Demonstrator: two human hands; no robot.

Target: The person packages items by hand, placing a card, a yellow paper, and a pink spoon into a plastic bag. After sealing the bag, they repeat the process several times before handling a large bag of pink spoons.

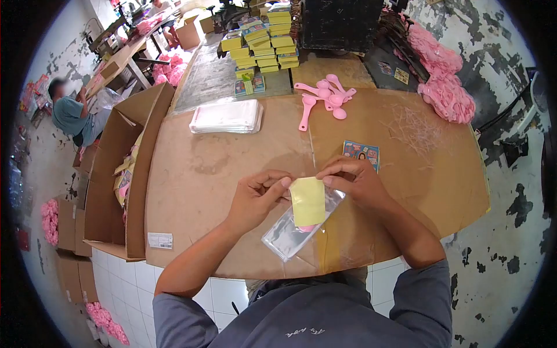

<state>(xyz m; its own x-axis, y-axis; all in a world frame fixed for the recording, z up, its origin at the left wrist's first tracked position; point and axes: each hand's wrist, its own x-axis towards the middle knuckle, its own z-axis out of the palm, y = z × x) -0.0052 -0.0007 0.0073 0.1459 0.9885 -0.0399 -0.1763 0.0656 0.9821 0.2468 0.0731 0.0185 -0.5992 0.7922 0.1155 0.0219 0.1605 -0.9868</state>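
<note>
A yellow card (308,203) is pinched at its upper left corner by my left hand (261,194) and at its upper right corner by my right hand (355,182). Under the card's lower edge a bit of something pink shows. Beneath it a clear plastic bag (284,238) lies slanted on the cardboard-covered table (214,168). Just beyond my right hand is a blue printed card (362,153), partly hidden by that hand. Farther back are several pink measuring spoons (325,95) in a loose heap, and to their left a stack of clear bags (225,117).
Stacks of yellow-edged cards (267,43) stand at the back. An open cardboard box (116,180) borders the table's left side. Pink bundles (444,98) lie at the back right, near thin clear scraps (415,130). Another person (75,113) sits far left.
</note>
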